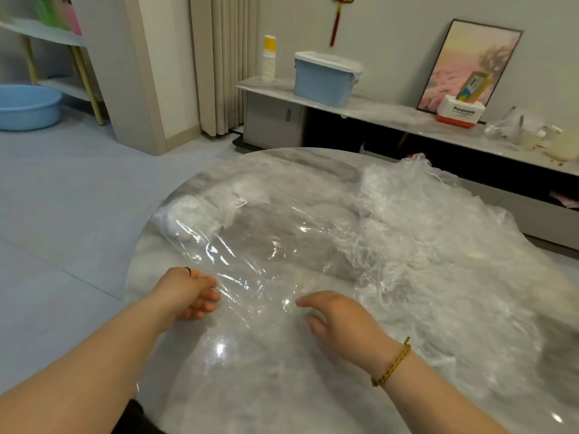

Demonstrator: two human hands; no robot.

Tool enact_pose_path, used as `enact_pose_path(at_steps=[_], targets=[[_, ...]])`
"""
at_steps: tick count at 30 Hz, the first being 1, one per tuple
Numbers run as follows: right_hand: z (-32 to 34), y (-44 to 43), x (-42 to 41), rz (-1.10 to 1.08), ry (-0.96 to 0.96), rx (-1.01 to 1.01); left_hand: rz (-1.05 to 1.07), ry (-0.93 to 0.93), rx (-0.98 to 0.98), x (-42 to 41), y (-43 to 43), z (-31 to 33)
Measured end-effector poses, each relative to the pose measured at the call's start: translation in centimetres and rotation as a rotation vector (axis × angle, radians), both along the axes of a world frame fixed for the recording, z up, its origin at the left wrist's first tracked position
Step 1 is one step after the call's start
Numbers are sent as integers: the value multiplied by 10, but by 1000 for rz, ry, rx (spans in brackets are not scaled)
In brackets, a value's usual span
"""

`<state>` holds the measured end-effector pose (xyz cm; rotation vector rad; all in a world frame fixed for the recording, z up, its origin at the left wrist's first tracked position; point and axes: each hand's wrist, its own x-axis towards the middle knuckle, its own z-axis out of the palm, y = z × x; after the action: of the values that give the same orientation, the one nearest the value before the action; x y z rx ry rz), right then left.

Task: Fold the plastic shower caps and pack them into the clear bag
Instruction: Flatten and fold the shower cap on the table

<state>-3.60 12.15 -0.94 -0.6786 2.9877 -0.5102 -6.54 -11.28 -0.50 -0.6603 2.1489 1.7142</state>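
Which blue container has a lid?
The blue box on the low shelf, white lid on; the blue basin on the floor has none.

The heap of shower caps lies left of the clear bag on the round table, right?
No: the head view shows the heap of shower caps lying right of the clear bag, not left, on the round table.
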Motion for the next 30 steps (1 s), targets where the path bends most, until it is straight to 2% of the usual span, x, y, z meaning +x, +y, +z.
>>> enact_pose_path(at_steps=[2, 4, 7, 10, 12, 14, 16, 18, 20, 25, 26, 27, 30], targets=[[7, 29, 18, -80, 181, 39, -32, -3, -64, 2, -2, 0], [2, 59, 33, -186, 219, 137, -53, -4, -117, 5, -6, 0], [-6, 91, 52, -339, 153, 292, -66, -7, -210, 8, -8, 3], [-14, 100, 63, -403, 212, 331, 11, 75, -413, 9, -13, 8], [-21, 101, 66, -429, 246, 310, 57, 185, -528, 11, -9, 14], [-22, 99, 68, -461, 259, 225, 72, 303, -546, 16, 2, 22], [-21, 97, 69, -552, 237, -29, 8, 406, -537, 23, 19, 28], [-17, 94, 65, -624, 233, -187, -110, 480, -537, 31, 36, 30], [-15, 96, 56, -658, 282, -195, -264, 506, -541, 42, 55, 30], [-14, 104, 34, -621, 161, 126, -615, 633, -628, 64, 83, 10], [-13, 103, 30, -628, 206, 108, -650, 681, -621, 65, 85, 5], [-12, 101, 28, -631, 326, 52, -682, 717, -636, 67, 86, 4], [-6, 104, 30, -513, 598, -193, -729, 989, -762, 64, 87, -4]])
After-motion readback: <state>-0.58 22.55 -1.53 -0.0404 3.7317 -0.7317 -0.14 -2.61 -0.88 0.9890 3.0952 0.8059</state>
